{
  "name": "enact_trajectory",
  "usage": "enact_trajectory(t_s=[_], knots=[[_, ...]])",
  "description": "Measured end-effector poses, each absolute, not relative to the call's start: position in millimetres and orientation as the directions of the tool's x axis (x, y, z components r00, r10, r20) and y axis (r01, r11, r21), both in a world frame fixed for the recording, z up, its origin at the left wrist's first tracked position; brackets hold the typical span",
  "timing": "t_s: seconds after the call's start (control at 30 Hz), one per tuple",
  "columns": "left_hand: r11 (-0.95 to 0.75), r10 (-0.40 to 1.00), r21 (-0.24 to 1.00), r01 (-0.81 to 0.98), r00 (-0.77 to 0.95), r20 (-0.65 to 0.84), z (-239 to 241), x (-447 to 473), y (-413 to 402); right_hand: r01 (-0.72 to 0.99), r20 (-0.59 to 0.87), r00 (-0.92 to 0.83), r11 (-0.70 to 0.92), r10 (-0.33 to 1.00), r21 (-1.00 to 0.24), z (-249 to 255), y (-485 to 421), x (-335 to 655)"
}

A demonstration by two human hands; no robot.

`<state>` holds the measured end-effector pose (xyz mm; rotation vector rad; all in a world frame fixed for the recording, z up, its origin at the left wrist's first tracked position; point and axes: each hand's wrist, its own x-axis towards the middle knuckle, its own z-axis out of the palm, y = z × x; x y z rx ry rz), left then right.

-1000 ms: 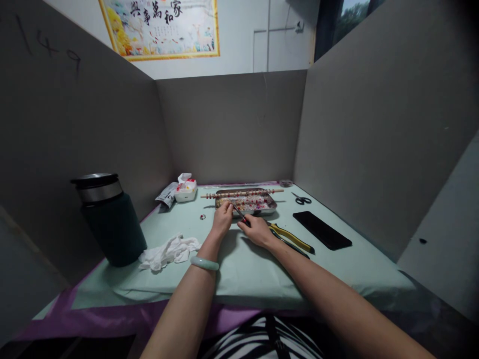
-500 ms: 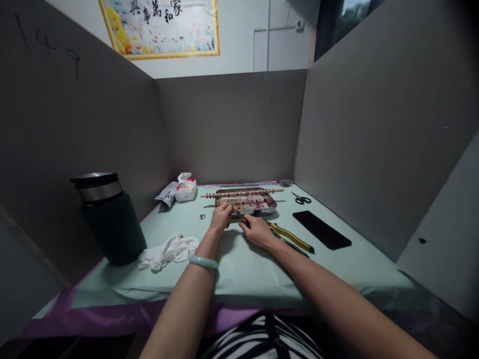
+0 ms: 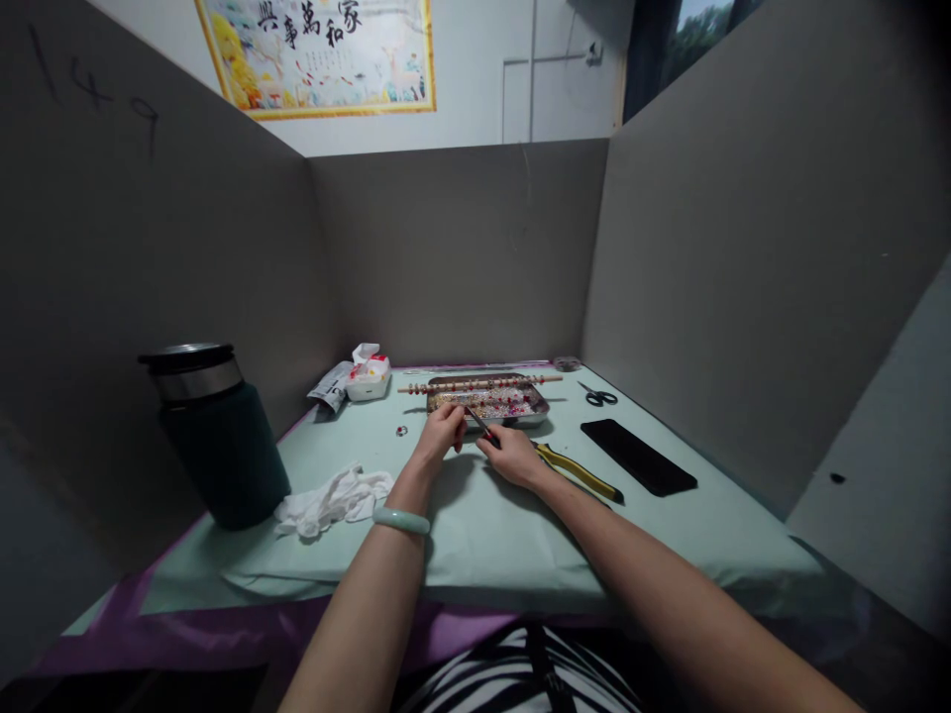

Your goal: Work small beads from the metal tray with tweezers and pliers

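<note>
Right hand (image 3: 514, 458) grips a slim tool (image 3: 481, 425), left hand (image 3: 442, 430) curled, contents indiscernible, over a pale-green tabletop (image 3: 505, 555) between gray partitions (image 3: 457, 253).

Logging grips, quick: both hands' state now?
Left hand: pinched closed; anything held is too small to tell.
Right hand: closed around a slim dark tool.

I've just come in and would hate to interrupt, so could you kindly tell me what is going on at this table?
A person's right hand holds a slim tool, its tip at the left hand; anything pinched there is too small to make out. Both hands are at the near side of a tray of small beads, with a beaded stick lying across it. Pliers lie beside the right hand; scissors and a black slab lie farther right.
</note>
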<state>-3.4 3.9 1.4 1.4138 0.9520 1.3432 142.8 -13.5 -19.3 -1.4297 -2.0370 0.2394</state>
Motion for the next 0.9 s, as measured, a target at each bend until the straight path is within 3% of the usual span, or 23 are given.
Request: enact_trajectory(t_s=[0.33, 0.53, 0.77, 0.9], knots=[[-0.328, 0.944, 0.944, 0.047, 0.054, 0.325, -0.8, -4.0, 9.8, 0.67, 0.361, -0.245, 0.426, 0.9, -0.607, -17.2, -12.0, 144.5], [-0.349, 0.936, 0.925, 0.147, 0.09, 0.339, -2.1, -4.0, 9.7, 0.685, 0.368, -0.233, 0.421, 0.9, -0.595, -19.8, -10.7, 143.7], [-0.406, 0.903, 0.824, 0.394, 0.034, 0.429, -3.4, -4.4, 9.1, 0.708, 0.356, -0.241, 0.415, 0.903, -0.571, -17.4, -13.5, 142.2], [-0.431, 0.886, 0.81, 0.398, 0.018, 0.462, -3.9, -4.3, 11.4, 0.696, 0.339, -0.243, 0.407, 0.909, -0.591, -15.7, -15.4, 141.8]])
